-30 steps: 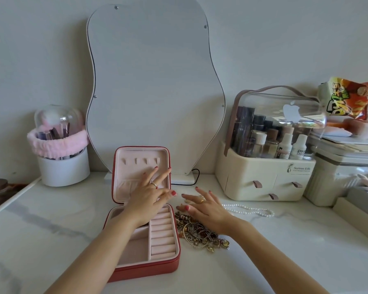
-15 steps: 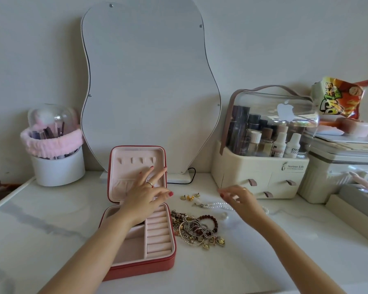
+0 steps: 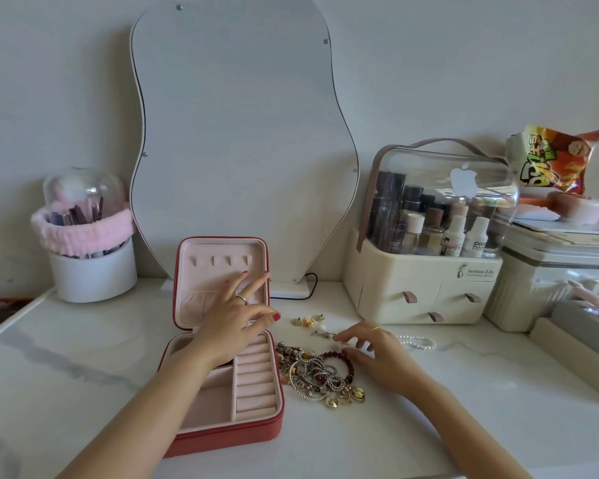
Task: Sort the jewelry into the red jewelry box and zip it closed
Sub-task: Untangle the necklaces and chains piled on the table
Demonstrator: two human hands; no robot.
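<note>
Lying just left of the right hand (image 3: 377, 354), bracelets (image 3: 317, 376) touch it.

a home vanity: wavy mirror (image 3: 236, 140), makeup organizer (image 3: 426, 271), brush cup (image 3: 92, 271), snack bag (image 3: 554, 160) on a marble top (image 3: 83, 357).

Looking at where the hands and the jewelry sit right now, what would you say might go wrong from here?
1. The pile of bracelets looks intertwined; lifting one piece may drag others along.
2. The small earrings lie loose on the marble top; the right hand reaching nearby could scatter them.
3. The left hand rests against the upright lid of the red jewelry box; letting go might let it drop shut.
</note>
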